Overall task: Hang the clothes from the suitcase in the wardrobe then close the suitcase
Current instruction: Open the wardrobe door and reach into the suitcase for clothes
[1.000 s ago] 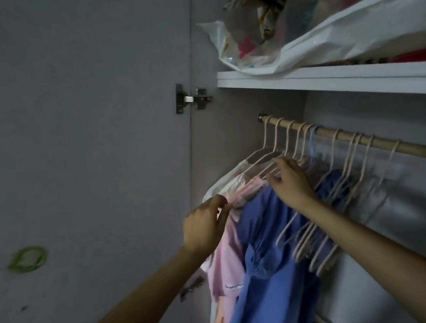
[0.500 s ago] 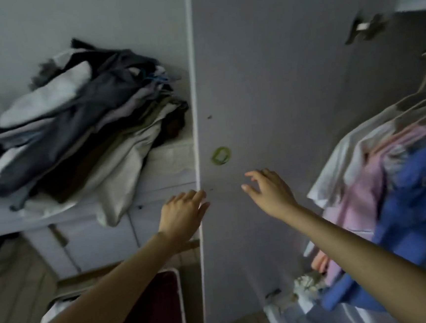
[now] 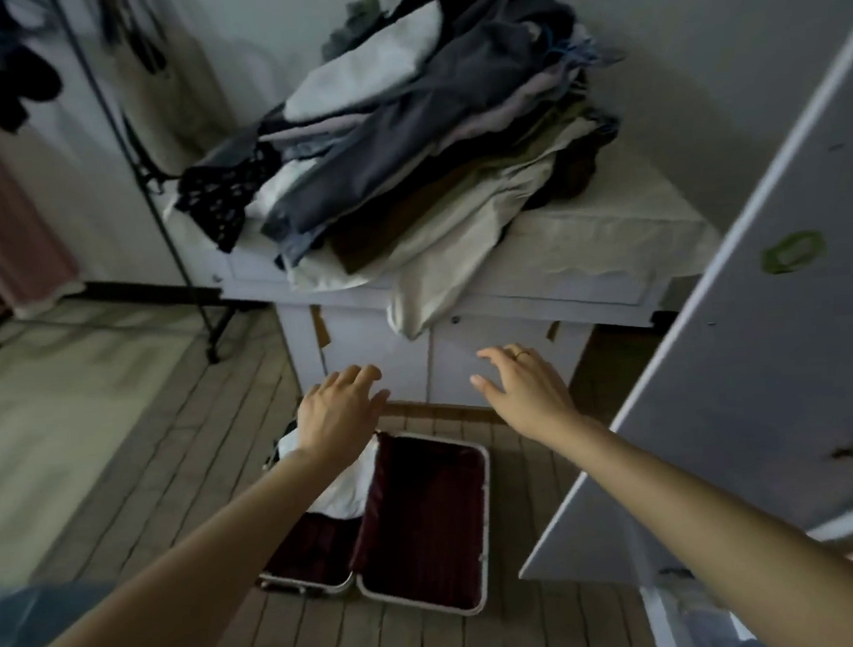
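Suitcase (image 3: 380, 528) first: it lies butterflied open on the wooden floor (image 3: 171, 490), directly below and in front of us, its two maroon-lined halves side by side with their hinge line running away from us toward the desk (image 3: 589, 262). That makes its long axis near to far in our view, tilted a little to the right at the far end. Our left hand (image 3: 342, 413) hovers above the far end of the left half, fingers spread and relaxed, gripping nothing; just beneath it a white garment (image 3: 346, 485) sits bunched in that half (the only clothing we can make out in the case, and partly hidden by the wrist). Our right hand (image 3: 525, 387), a ring on one finger, is likewise spread and empty, held apart from the left and a bit beyond the right half, which looks bare inside. We judge the left hand nearer the garment, so the coming reach goes straight down. A pile of folded clothes (image 3: 423, 137) covers the desk beyond, and the open wardrobe door (image 3: 777, 344) stands at our right.
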